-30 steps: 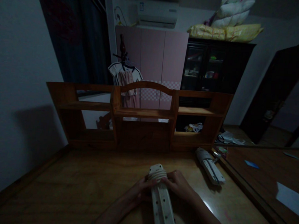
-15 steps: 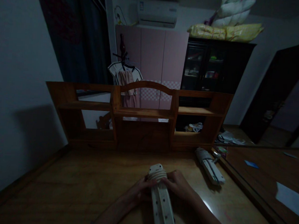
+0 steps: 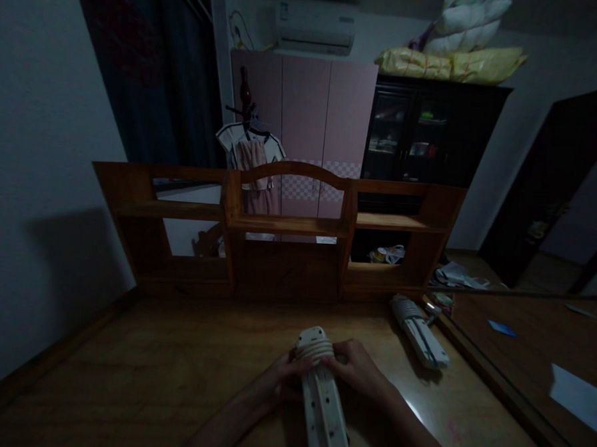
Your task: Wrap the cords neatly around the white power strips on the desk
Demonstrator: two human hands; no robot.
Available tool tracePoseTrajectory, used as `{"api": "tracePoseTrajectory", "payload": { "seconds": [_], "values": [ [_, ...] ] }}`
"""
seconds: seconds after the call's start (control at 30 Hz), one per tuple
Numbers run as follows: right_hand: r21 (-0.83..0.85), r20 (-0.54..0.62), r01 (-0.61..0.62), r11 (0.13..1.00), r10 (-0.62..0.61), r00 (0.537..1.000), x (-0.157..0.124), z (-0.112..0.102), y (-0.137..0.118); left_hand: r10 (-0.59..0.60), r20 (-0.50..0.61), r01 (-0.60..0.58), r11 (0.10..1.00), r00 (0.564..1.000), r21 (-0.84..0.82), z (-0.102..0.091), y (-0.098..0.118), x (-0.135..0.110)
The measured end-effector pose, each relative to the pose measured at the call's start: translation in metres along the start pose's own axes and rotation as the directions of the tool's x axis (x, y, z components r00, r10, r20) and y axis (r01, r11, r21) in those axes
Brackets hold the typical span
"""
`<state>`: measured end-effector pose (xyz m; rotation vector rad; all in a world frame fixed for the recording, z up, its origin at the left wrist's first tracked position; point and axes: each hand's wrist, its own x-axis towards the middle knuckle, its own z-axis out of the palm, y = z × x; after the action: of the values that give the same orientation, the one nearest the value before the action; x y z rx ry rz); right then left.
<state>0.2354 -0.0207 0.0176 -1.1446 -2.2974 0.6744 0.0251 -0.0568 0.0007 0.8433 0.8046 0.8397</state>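
A white power strip (image 3: 324, 412) slants up from the bottom edge, its underside with screw holes facing me. Its pale cord (image 3: 314, 349) is wound several times round the far end. My left hand (image 3: 286, 376) grips the strip from the left, thumb on the cord turns. From the other side my right hand (image 3: 355, 365) is closed round it, thumb pressed near the same turns. Fingers behind the strip are hidden. Farther off to the right, a second power strip (image 3: 422, 337) lies on the table with its own cord wrapped round one end.
The wooden table (image 3: 171, 363) meets a low wooden shelf unit (image 3: 288, 228) at its back. A brown surface (image 3: 476, 353) with a paper sheet (image 3: 582, 398) and a blue card (image 3: 502, 327) lies right. A wall (image 3: 41, 170) borders the left.
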Motion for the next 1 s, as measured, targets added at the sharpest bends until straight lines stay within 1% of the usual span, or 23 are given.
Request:
{"api": "tracePoseTrajectory", "payload": {
  "seconds": [0.27,0.5,0.63,0.77,1.0],
  "values": [
    [0.028,-0.002,-0.01,1.0,0.01,1.0,-0.0006,-0.0011,-0.0005,-0.002,-0.005,0.002,1.0,1.0,-0.006,-0.0009,-0.0009,0.0016],
    [0.004,0.004,-0.035,0.999,0.035,0.999,-0.0001,0.0009,0.0012,0.021,0.013,-0.021,1.0,1.0,-0.002,-0.0016,-0.0025,0.0028],
    [0.008,0.003,-0.018,1.0,0.018,1.0,-0.0004,0.0001,-0.0001,0.017,0.007,-0.017,1.0,1.0,0.007,-0.0026,-0.0042,0.0044],
    [-0.034,-0.027,-0.009,0.999,0.008,1.0,-0.0008,0.0002,-0.0005,0.009,-0.006,-0.009,1.0,1.0,0.003,-0.0032,-0.0045,0.0052],
    [-0.031,-0.007,-0.007,0.999,0.007,1.0,-0.0005,0.0011,0.0006,0.003,-0.004,-0.003,1.0,1.0,0.007,-0.0045,-0.0054,0.0054]
  ]
}}
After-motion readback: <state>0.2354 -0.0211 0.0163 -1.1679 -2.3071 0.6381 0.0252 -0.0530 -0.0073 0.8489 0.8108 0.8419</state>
